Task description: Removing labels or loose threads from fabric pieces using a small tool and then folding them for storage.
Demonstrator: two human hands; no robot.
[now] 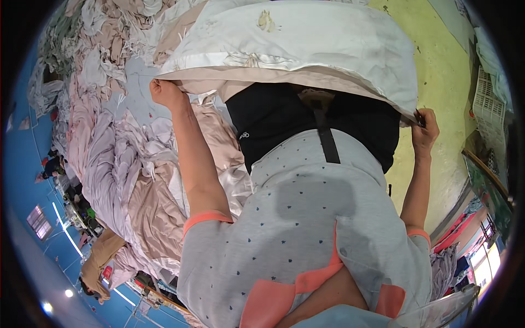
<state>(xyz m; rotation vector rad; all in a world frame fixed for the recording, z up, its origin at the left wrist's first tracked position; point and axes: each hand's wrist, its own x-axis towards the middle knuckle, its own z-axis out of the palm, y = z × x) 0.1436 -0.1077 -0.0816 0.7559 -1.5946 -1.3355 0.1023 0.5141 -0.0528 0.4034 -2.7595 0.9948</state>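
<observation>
A wide white cloth piece (328,46) with a beige underside spreads in front of me, its near edge held up between my hands. Brownish marks show on its white face, and a gathered, puckered spot sits near the edge. My left hand (167,94) is closed on the cloth's left corner. At the right corner, my right hand (426,131) pinches the edge. Something small and dark shows at the right fingers; I cannot make out what it is. The cloth's far part runs out of view at the top.
Heaped beige, white and lilac fabric (109,153) lies along my left, up to the far left corner. To the right is a yellow-green surface (445,147), with a pale plastic crate (484,98) beyond it. Another person (101,262) in brown appears at the lower left.
</observation>
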